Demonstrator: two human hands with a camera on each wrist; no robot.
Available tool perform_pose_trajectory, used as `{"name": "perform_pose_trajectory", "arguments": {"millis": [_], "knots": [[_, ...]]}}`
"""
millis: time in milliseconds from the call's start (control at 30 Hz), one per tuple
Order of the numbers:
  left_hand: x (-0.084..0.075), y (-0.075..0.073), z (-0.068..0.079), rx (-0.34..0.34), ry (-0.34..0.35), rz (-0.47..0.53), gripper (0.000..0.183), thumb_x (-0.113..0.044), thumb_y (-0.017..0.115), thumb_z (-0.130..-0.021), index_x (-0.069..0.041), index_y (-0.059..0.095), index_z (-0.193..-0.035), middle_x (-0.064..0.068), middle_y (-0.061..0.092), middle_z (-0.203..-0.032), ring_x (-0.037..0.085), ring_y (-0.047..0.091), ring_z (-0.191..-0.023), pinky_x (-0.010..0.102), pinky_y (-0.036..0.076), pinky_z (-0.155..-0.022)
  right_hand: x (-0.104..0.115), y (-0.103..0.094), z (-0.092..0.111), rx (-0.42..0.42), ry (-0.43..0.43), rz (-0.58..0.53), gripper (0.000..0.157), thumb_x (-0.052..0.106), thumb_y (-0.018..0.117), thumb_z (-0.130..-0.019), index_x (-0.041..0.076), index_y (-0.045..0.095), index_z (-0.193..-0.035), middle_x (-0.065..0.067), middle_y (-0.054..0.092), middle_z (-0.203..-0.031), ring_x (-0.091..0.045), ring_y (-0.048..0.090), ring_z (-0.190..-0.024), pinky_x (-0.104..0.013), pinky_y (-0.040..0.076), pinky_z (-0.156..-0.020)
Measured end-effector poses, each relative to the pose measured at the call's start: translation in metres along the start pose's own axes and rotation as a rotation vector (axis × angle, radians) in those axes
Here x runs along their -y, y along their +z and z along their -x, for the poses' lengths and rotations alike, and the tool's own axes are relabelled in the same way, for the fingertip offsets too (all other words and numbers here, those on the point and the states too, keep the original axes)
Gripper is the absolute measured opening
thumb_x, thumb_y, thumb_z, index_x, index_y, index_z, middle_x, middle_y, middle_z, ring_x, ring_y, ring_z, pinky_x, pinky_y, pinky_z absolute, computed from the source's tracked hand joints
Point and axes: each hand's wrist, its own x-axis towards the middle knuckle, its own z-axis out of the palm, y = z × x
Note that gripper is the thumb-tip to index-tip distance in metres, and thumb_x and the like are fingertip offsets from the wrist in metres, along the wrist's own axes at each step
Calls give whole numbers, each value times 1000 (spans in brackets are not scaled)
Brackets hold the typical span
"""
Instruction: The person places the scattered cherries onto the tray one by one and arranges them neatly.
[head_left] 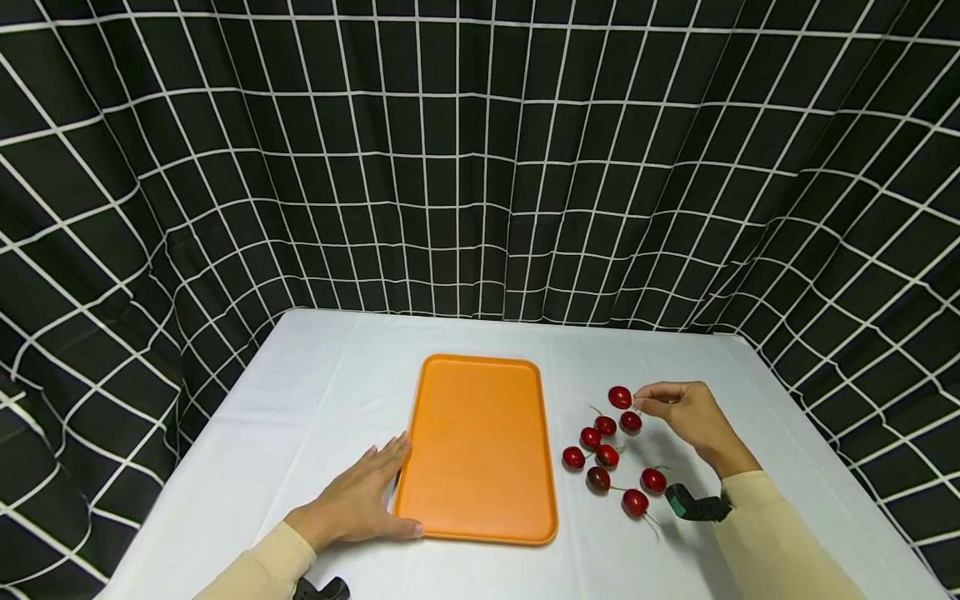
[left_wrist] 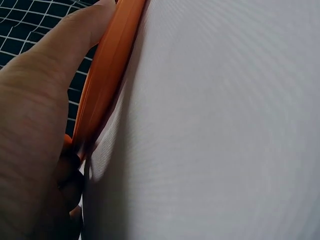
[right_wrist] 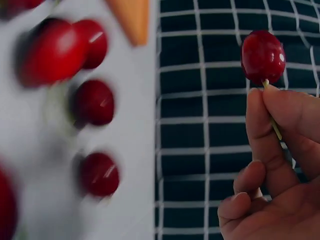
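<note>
In the right wrist view, a red cherry [right_wrist: 263, 56] stands above the fingertips, its stem pinched between thumb and forefinger of my right hand [right_wrist: 280, 165]. The head view has this right hand [head_left: 693, 417] at the far end of a loose group of cherries [head_left: 606, 455] on the cloth. My left hand [head_left: 363, 496] rests at the left side of an orange tray [head_left: 480, 450], fingers fairly straight at the rim and thumb by the near left corner. Seen from the left wrist, the thumb lies along the tray's rim [left_wrist: 107, 70]; the other fingers are dark and partly hidden.
A white cloth [head_left: 360, 367] covers the table. Several cherries with stems lie right of the tray, one a darker red cherry [head_left: 597, 479]. A black curtain with a white grid [head_left: 480, 167] surrounds the table's back and sides. Both wrists carry a small black device [head_left: 697, 505].
</note>
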Motion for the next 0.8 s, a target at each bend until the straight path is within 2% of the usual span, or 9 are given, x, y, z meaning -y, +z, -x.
{"name": "perform_pose_trajectory", "arguments": {"millis": [167,400,633,800], "knots": [[1,-1,-1,12,1,4,124,-80,63,-65,0,24,-152,7,15,-158,22,18,-143,42,9,-116,29,17,-19,-6,-48,-64,29,24,70,-90,-2,72,-102,-11,71,-99,-27,58,-100,-48,44,-91],[1,-2,-1,27,-5,6,125,-81,63,-65,-1,23,-152,7,13,-159,23,17,-143,44,8,-116,59,54,-47,4,-85,-118,22,20,72,-88,1,74,-98,-10,71,-95,-28,58,-97,-45,43,-88],[1,0,1,37,-6,25,124,-80,63,-66,-1,22,-152,6,11,-159,23,14,-144,46,7,-116,72,95,-70,2,-104,-223,16,13,74,-85,0,75,-94,-8,71,-93,-25,59,-95,-41,46,-88],[2,1,2,42,2,17,124,-80,62,-66,-1,21,-152,6,10,-159,23,13,-144,48,7,-116,78,119,-77,2,-108,-261,12,8,73,-84,-2,75,-91,-7,72,-88,-24,60,-93,-39,47,-87]]}}
